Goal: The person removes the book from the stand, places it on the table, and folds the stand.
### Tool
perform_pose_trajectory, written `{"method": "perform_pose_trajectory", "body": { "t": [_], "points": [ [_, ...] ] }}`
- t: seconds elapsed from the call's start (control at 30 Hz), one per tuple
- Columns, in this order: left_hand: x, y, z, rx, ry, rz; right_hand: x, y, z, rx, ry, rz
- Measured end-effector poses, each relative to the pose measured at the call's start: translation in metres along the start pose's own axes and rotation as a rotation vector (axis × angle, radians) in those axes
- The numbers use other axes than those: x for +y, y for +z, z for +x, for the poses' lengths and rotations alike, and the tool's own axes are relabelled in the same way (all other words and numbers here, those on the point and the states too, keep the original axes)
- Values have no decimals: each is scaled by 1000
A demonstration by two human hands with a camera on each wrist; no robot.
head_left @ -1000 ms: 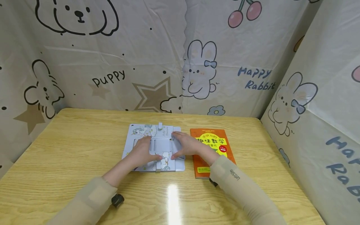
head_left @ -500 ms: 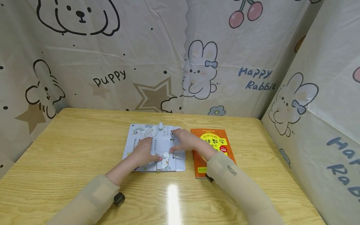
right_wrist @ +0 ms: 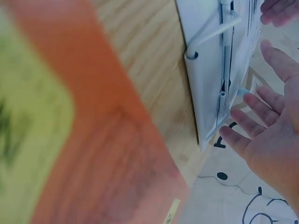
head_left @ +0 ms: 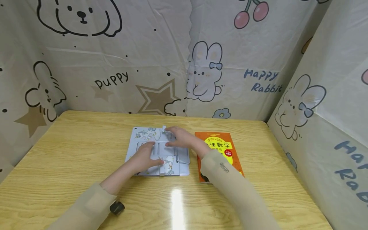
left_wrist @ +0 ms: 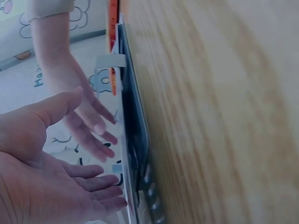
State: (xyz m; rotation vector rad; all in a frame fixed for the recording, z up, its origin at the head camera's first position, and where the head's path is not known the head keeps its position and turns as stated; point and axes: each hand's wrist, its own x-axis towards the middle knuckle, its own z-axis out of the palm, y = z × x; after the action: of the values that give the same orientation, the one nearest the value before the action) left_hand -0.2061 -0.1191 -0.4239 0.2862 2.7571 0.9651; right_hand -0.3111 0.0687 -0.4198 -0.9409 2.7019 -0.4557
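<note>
A white book stand [head_left: 145,135] with unicorn drawings lies folded flat on the table in the head view. My left hand [head_left: 143,157] is over its left and middle part, thumb and fingers spread. Over the upper right part is my right hand [head_left: 181,138], its fingertips near the small clip [head_left: 164,128] at the top edge. The left wrist view shows my left palm [left_wrist: 51,182] with loosely extended fingers beside the stand's face. In the right wrist view my right hand [right_wrist: 275,126] has spread fingers next to the stand's metal edge [right_wrist: 195,93]. Neither hand grips anything.
An orange book [head_left: 207,166] with a yellow circle lies right of the stand, partly under my right forearm. The wooden table [head_left: 86,143] meets printed curtains [head_left: 129,95] behind and at the right. A black wrist device [head_left: 117,208] hangs by my left sleeve.
My right hand has moved left and away from me, from the stand's right edge toward its top clip, uncovering the wire piece at the right. The left hand has barely shifted.
</note>
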Motion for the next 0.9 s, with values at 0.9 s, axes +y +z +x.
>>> {"method": "perform_pose_trajectory", "body": {
  "t": [0.9],
  "points": [
    [-9,-41,-36,42,-4,-48,1,-25,-28,-6,45,109]
  ]
}}
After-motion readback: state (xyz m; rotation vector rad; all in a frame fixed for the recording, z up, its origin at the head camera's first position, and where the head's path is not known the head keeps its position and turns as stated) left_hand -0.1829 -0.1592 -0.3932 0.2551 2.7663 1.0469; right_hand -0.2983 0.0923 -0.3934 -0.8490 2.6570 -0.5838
